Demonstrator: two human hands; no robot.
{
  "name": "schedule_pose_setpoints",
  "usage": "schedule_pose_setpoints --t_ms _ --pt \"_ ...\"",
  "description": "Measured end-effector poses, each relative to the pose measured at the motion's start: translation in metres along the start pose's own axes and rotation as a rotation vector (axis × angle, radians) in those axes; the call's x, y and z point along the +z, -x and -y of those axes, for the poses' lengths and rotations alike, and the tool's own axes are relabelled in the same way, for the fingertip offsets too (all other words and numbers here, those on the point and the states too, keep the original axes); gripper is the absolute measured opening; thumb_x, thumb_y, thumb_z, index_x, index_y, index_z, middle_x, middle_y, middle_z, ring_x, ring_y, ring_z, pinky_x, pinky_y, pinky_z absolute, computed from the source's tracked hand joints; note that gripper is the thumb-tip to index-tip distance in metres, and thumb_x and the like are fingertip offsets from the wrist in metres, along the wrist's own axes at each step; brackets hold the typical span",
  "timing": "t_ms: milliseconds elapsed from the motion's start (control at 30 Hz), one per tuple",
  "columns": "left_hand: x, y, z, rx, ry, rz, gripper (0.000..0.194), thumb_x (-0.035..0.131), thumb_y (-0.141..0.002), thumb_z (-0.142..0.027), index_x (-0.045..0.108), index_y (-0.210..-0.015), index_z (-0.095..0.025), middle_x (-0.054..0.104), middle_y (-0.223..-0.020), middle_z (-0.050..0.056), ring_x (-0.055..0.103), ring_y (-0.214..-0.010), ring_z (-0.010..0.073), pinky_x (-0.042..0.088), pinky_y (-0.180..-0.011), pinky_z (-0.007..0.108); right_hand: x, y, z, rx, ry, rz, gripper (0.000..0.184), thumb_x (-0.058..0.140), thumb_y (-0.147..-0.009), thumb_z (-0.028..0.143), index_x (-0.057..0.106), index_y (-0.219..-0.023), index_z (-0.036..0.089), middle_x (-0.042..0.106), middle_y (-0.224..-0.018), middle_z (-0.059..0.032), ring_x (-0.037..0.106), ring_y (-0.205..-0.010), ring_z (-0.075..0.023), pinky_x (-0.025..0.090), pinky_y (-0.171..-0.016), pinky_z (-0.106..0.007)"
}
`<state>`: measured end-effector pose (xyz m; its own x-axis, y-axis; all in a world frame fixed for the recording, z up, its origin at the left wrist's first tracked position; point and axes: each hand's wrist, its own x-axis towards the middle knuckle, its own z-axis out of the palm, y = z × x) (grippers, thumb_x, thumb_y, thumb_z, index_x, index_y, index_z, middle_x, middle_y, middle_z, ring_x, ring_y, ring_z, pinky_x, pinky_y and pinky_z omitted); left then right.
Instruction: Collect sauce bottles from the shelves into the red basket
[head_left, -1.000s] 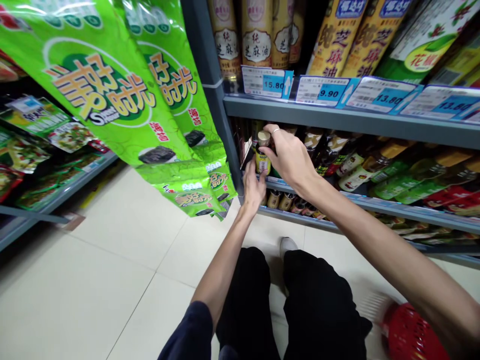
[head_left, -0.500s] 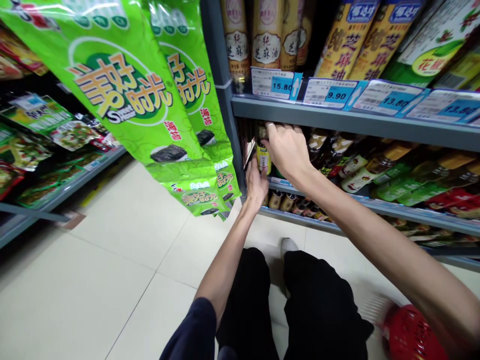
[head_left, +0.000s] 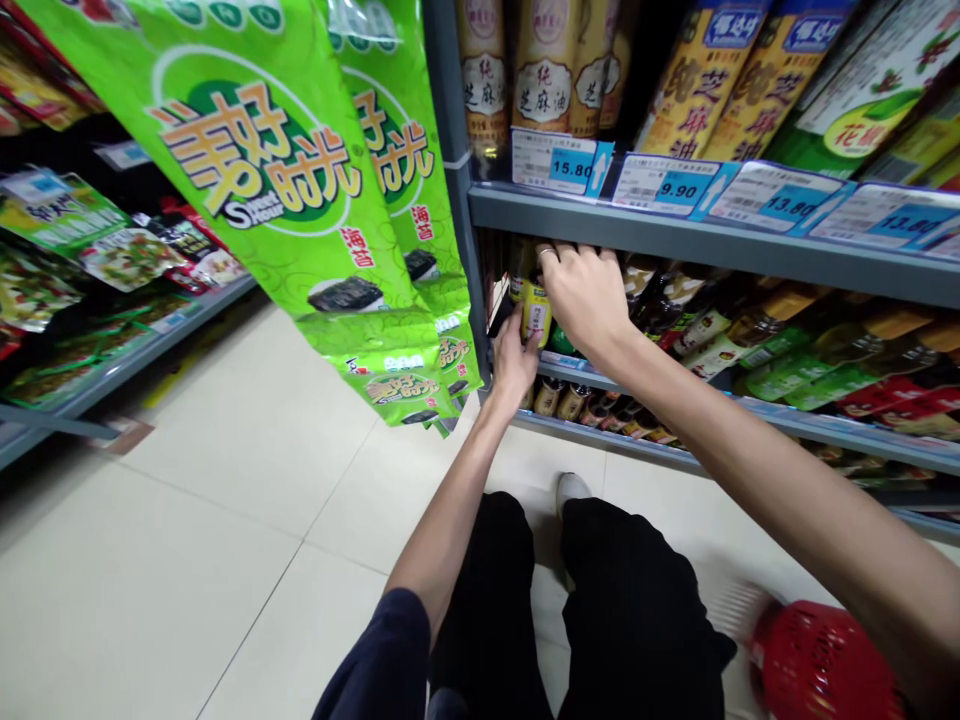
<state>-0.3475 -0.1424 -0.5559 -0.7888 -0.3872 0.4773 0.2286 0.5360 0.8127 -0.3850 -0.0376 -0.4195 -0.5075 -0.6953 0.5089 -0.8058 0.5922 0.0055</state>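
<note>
A small sesame oil bottle [head_left: 535, 312] with a yellow label stands at the left end of the second shelf, close to the upright post. My left hand [head_left: 516, 362] grips its lower part from the left, thumb and fingers around it. From above and the right, my right hand [head_left: 586, 300] is curled at the bottle's upper part, just under the shelf edge above. The fingertips of this hand and the bottle's top are hidden. Behind and to the left, another bottle [head_left: 516, 268] shows in part.
Green seaweed packets [head_left: 255, 170] hang left of the post. Above, a shelf edge [head_left: 675, 228] with price tags carries tall bottles [head_left: 544, 70]. More bottles [head_left: 795, 350] fill the shelf to the right. A red basket [head_left: 825, 660] stands on the floor at lower right.
The yellow-labelled bottle has shifted slightly right and turned so its label faces me more. My right hand has moved slightly right, and a bottle behind shows more.
</note>
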Motion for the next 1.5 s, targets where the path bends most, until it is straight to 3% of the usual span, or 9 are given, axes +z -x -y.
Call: schedule_pose_setpoints --t_ms 300,500,567,667,767,933,1133,1333,1500 --pt "-0.002 -0.002 -0.002 -0.021 -0.035 0.055 0.059 0.063 -0.092 -0.019 0.045 -0.147 -0.013 0.056 -0.147 0.017 0.054 -0.135 0.0292 0.041 -0.116 0.040 0.002 0.008 -0.001 0.026 0.112 -0.065 0.045 0.026 -0.106 0.024 0.042 -0.145 0.007 0.058 -0.136 -0.0208 0.048 -0.134 -0.0327 0.034 -0.114 -0.057" --pt "-0.012 0.040 -0.013 0.023 0.020 -0.069 0.058 0.055 -0.098 -0.033 0.038 -0.151 -0.016 0.045 -0.155 0.018 0.042 -0.145 0.0276 0.035 -0.120 0.043 -0.004 0.084 0.016 -0.128 0.042 -0.069 0.045 0.031 -0.104 0.017 0.045 -0.147 0.013 0.052 -0.149 -0.0151 0.042 -0.142 -0.0280 0.035 -0.116 -0.052" --pt "-0.016 0.065 -0.015 0.030 0.064 -0.081 0.047 0.051 -0.101 -0.034 0.046 -0.145 -0.019 0.055 -0.145 0.015 0.053 -0.134 0.0241 0.042 -0.114 0.040 0.006 0.117 0.014 -0.060 0.025 -0.028 0.036 0.038 -0.104 0.021 0.058 -0.132 0.012 0.064 -0.132 -0.0161 0.058 -0.124 -0.0281 0.046 -0.103 -0.045" --pt "-0.021 0.089 -0.008 -0.093 0.090 0.028 0.037 0.053 -0.100 -0.037 0.060 -0.131 -0.019 0.071 -0.096 0.007 0.068 -0.086 0.0174 0.055 -0.084 0.029 0.026 0.146 0.009 0.151 -0.013 0.096 0.030 0.046 -0.104 0.030 0.065 -0.119 0.014 0.073 -0.111 -0.0135 0.069 -0.097 -0.0254 0.051 -0.080 -0.034" --pt "-0.023 0.086 0.005 -0.197 0.129 0.044 0.042 0.052 -0.101 -0.039 0.057 -0.137 -0.019 0.060 -0.067 -0.002 0.058 -0.059 0.0123 0.050 -0.065 0.023 0.042 0.140 0.008 0.341 -0.025 0.226 0.032 0.047 -0.104 0.036 0.063 -0.127 0.021 0.076 -0.099 -0.0070 0.072 -0.085 -0.0240 0.048 -0.069 -0.029" --pt "-0.016 0.057 0.025 -0.182 0.197 -0.139 0.051 0.044 -0.104 -0.043 0.046 -0.148 -0.017 0.054 -0.062 -0.004 0.056 -0.059 0.0122 0.051 -0.070 0.024 0.060 0.098 0.018 0.441 -0.026 0.272 0.038 0.041 -0.105 0.040 0.060 -0.134 0.024 0.077 -0.097 -0.0081 0.072 -0.090 -0.0263 0.047 -0.075 -0.030" --pt "-0.012 0.046 0.042 -0.184 0.187 -0.159 0.059 0.042 -0.102 -0.054 0.049 -0.146 -0.015 0.055 -0.060 -0.003 0.057 -0.057 0.0124 0.054 -0.074 0.028 0.077 0.085 0.024 0.467 -0.045 0.262 0.035 0.043 -0.104 0.039 0.066 -0.123 0.020 0.076 -0.096 -0.0123 0.072 -0.090 -0.0281 0.050 -0.078 -0.033" --pt "-0.012 0.043 0.024 -0.197 0.313 -0.047 0.056 0.050 -0.100 -0.052 0.051 -0.145 -0.019 0.058 -0.058 -0.004 0.056 -0.053 0.0118 0.049 -0.060 0.022 0.077 0.091 0.023 0.586 -0.405 0.016 0.044 0.044 -0.103 0.041 0.060 -0.132 0.013 0.074 -0.076 -0.0069 0.071 -0.066 -0.0208 0.053 -0.068 -0.028" --pt "-0.003 0.025 -0.003 -0.203 0.230 -0.067 0.063 0.063 -0.093 -0.051 0.052 -0.144 -0.016 0.065 -0.058 -0.003 0.057 -0.050 0.0123 0.044 -0.055 0.021 0.082 0.091 0.027 0.615 -0.621 0.056 0.053 0.042 -0.101 0.040 0.053 -0.142 0.008 0.074 -0.073 -0.0076 0.065 -0.049 -0.0181 0.050 -0.049 -0.025"
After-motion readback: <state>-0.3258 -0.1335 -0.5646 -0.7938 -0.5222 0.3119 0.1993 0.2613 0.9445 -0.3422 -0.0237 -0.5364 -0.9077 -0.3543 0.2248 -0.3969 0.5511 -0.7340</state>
